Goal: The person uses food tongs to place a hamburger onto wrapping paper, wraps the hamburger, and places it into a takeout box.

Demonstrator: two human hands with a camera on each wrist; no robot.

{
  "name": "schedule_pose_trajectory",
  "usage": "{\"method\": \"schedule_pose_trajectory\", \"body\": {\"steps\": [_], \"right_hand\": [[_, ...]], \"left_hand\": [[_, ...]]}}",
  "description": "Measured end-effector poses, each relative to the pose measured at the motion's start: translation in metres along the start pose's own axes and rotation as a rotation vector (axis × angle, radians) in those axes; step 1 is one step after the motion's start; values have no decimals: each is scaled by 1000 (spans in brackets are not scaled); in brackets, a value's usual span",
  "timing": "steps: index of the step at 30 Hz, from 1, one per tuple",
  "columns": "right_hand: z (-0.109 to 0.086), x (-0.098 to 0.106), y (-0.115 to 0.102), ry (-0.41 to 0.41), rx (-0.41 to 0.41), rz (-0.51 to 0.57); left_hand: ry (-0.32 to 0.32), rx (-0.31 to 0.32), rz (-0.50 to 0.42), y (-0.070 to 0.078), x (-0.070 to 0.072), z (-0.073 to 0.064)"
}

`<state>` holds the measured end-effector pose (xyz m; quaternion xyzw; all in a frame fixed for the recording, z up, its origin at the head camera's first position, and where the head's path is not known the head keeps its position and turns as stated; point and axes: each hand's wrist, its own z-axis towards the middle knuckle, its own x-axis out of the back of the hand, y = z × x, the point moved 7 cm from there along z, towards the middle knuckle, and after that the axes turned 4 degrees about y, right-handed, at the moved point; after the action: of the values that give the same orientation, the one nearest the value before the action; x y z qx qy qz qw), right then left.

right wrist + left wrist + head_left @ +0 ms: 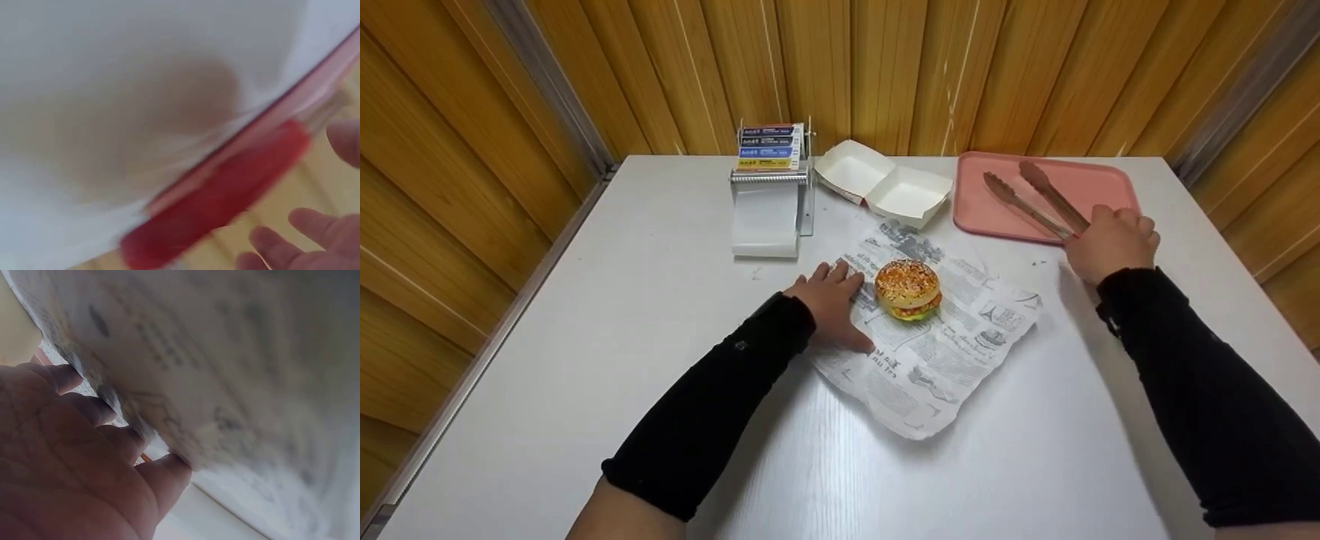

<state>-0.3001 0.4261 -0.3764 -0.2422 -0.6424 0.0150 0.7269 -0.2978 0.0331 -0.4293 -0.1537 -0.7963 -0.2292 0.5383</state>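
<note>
A sesame-bun burger (907, 289) sits on a sheet of newsprint-patterned wrapping paper (941, 390) in the middle of the table. My left hand (831, 307) rests on the paper's left side, fingers spread, just beside the burger. The left wrist view shows its fingertips against the paper. At the near right corner of the pink tray (971, 210), my right hand (1114, 246) is over the handle end of the tongs (1054, 196). In the right wrist view, the blurred red handle (219, 197) shows apart from the spread fingers (315, 225).
An open white paper food box (911, 193) stands behind the paper, left of the tray. Further left is a metal label dispenser (769, 176) with several coloured rolls and a white strip hanging forward. Wood-patterned walls (885, 67) enclose the white table (622, 300).
</note>
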Motion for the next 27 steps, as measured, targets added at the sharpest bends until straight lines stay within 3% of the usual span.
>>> {"method": "schedule_pose_trajectory", "body": {"steps": [3, 8, 13, 18, 23, 27], "right_hand": [[-4, -3, -32, -16, 91, 29], [-18, -25, -88, -184, 271, 22], [-31, -44, -122, -277, 418, -4], [-34, -63, -131, -353, 459, -43], [-29, -82, -134, -435, 436, -53], [-24, -92, -138, -470, 389, 12]], "left_hand": [[-1, -12, -3, 1, -1, -2], [2, -44, -1, 6, -2, -5], [-7, -58, -1, 12, -5, -8], [-19, -64, 7, 18, -9, -12], [-13, -75, 22, 20, -10, -14], [-14, -75, 16, 20, -10, -14]]}}
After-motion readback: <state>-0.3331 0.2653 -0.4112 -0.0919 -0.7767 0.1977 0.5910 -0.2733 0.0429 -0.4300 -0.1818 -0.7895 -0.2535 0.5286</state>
